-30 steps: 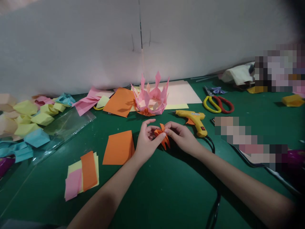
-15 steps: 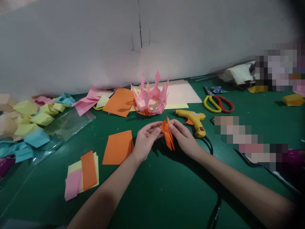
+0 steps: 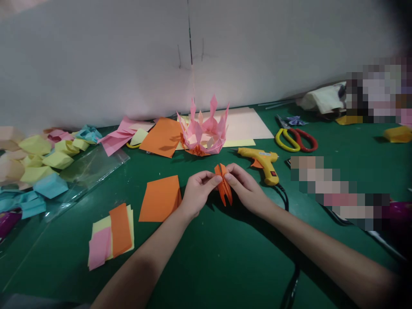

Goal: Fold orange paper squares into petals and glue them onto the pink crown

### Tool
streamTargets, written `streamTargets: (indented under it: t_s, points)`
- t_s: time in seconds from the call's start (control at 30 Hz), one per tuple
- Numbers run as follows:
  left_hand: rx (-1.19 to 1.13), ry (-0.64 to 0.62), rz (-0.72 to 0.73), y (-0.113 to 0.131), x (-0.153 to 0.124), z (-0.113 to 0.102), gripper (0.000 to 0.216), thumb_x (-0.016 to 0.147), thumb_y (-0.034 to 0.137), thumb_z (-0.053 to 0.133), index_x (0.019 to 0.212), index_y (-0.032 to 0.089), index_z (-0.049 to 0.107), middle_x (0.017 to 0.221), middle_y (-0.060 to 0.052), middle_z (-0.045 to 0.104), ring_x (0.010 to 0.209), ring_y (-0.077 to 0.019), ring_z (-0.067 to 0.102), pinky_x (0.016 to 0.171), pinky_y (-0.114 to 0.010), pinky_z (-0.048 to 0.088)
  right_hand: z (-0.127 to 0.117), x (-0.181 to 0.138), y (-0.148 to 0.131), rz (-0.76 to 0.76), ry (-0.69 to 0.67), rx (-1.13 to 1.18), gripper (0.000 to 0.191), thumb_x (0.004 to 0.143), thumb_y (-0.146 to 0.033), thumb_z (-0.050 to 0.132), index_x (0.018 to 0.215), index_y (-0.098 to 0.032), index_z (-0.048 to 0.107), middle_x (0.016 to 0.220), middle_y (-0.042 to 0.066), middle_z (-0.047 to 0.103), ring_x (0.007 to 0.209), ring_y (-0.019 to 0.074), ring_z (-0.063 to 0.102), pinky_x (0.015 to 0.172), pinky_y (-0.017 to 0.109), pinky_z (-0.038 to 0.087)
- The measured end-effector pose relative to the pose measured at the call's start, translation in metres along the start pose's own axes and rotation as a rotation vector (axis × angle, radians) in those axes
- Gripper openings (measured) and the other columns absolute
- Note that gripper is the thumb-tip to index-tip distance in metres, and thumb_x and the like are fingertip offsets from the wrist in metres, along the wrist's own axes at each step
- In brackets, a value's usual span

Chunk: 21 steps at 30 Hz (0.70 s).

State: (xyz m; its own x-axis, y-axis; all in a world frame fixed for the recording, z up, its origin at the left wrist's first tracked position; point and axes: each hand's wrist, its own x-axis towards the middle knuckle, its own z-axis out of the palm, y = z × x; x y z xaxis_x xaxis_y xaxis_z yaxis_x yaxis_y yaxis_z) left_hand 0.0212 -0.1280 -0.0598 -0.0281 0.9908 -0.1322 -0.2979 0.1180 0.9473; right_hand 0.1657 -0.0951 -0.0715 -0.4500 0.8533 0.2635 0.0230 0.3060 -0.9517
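Between my two hands is a small folded orange origami piece (image 3: 224, 189), held above the green table with its pointed ends hanging down. My left hand (image 3: 198, 193) pinches its left side, thumb on the front. My right hand (image 3: 243, 185) grips its right side the same way. Beyond the hands stands a pink origami crown (image 3: 209, 133) with upright points and an orange part at its base. A yellow glue gun (image 3: 265, 163) lies just right of my right hand. Square orange paper (image 3: 159, 201) rests beside my left wrist.
Small paper strips (image 3: 120, 231) in orange, pink and yellow lie at front left. Folded paper pieces (image 3: 38, 156) crowd the left over a clear plastic bag (image 3: 93, 180). Scissors (image 3: 305, 139) lie at back right, near a blurred-out phone-like object (image 3: 334, 214). A white wall (image 3: 128, 60) closes the back.
The orange piece has been turned a little in my fingers, and its upper part now looks rounder and closed together. Both hands stay nearly in place.
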Motion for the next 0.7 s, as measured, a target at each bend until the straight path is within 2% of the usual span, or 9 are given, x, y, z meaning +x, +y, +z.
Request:
streamTargets:
  t_s: [0.27,0.43,0.7]
  points:
    - [0.152,-0.049,0.092,0.0001,-0.0034,-0.0007,0.034,0.075,0.046,0.064,0.07,0.016,0.05,0.065,0.004,0.046,0.061,-0.0085,0.041,0.061,-0.023,0.034,0.0023,-0.001,-0.0035,-0.015,-0.056,-0.211,0.035,0.094,-0.045,0.035,0.068,-0.021,0.037,0.065,-0.003,0.038,0.059,0.0123,0.038,0.055,0.026,0.035]
    - [0.204,-0.046,0.096,-0.0002,-0.0059,0.0018,0.032,0.079,0.045,0.06,0.07,0.017,0.046,0.065,0.005,0.042,0.06,-0.0089,0.039,0.059,-0.023,0.032,0.0022,-0.0012,-0.0039,-0.049,-0.057,-0.289,0.033,0.094,-0.04,0.036,0.067,-0.022,0.035,0.063,-0.004,0.037,0.057,0.012,0.036,0.053,0.025,0.032]
    - [0.171,-0.025,0.059,-0.0027,-0.0054,0.0021,0.033,0.077,0.044,0.062,0.068,0.017,0.047,0.064,0.005,0.044,0.059,-0.0082,0.04,0.058,-0.022,0.032,0.0022,-0.0006,-0.0036,-0.035,-0.014,-0.261,0.032,0.091,-0.035,0.041,0.064,-0.022,0.031,0.062,-0.005,0.03,0.056,0.0105,0.03,0.05,0.024,0.027]
